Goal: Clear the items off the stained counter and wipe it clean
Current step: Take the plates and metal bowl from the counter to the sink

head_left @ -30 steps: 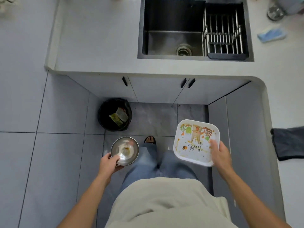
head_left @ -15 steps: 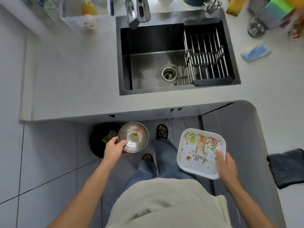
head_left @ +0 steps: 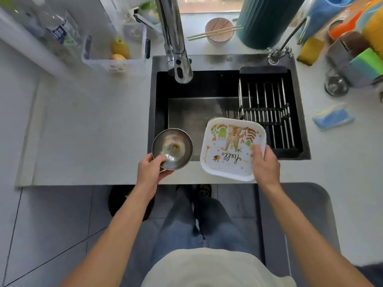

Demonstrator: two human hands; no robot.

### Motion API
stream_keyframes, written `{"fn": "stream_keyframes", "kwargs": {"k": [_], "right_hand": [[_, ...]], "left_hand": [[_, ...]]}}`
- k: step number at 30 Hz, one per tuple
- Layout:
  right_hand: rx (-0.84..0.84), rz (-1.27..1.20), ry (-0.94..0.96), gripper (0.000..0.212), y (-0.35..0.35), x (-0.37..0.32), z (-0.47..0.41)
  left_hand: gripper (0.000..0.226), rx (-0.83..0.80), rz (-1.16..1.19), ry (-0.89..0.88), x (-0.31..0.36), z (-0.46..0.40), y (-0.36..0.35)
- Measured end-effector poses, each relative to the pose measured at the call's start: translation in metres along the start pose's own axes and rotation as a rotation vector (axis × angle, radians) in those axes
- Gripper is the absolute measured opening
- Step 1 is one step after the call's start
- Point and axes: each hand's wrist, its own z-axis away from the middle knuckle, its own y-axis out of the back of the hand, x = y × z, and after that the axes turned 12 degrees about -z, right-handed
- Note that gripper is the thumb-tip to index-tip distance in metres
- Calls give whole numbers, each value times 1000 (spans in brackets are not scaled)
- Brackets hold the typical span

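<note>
My left hand (head_left: 150,169) grips the near rim of a small steel bowl (head_left: 172,147) with yellowish food residue inside. The bowl hangs over the front left corner of the dark sink (head_left: 199,112). My right hand (head_left: 265,164) holds a square white plate (head_left: 230,146) printed with an animal and the word "hello". The plate is tilted over the sink's front edge, beside the bowl. The white counter (head_left: 89,129) stretches left of the sink.
A black drying rack (head_left: 267,108) fills the sink's right part; the chrome faucet (head_left: 176,44) hangs over its back. A blue cloth (head_left: 332,119), sponges and a glass lie right. A clear bin with fruit (head_left: 116,50) stands left. A bowl with chopsticks (head_left: 219,31) sits behind.
I have stepped up to the counter. Both hands have carried the bowl and the plate from above the floor to over the sink's front edge. The bin is now mostly hidden under the counter.
</note>
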Motion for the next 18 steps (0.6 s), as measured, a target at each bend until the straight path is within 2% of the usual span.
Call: {"fn": "stream_keyframes", "kwargs": {"k": [7,11,18], "right_hand": [[-30,236,108,30,-72,-25,-85],[-52,384,115,31,-109,-9,-128],[-46,433,-26,31,-148,43,-180]], "left_hand": [[10,4,5,55,44,-81,-44],[29,14,-16,126,39,-136,-68],[49,43,-57,275,11,-212,-97]]}}
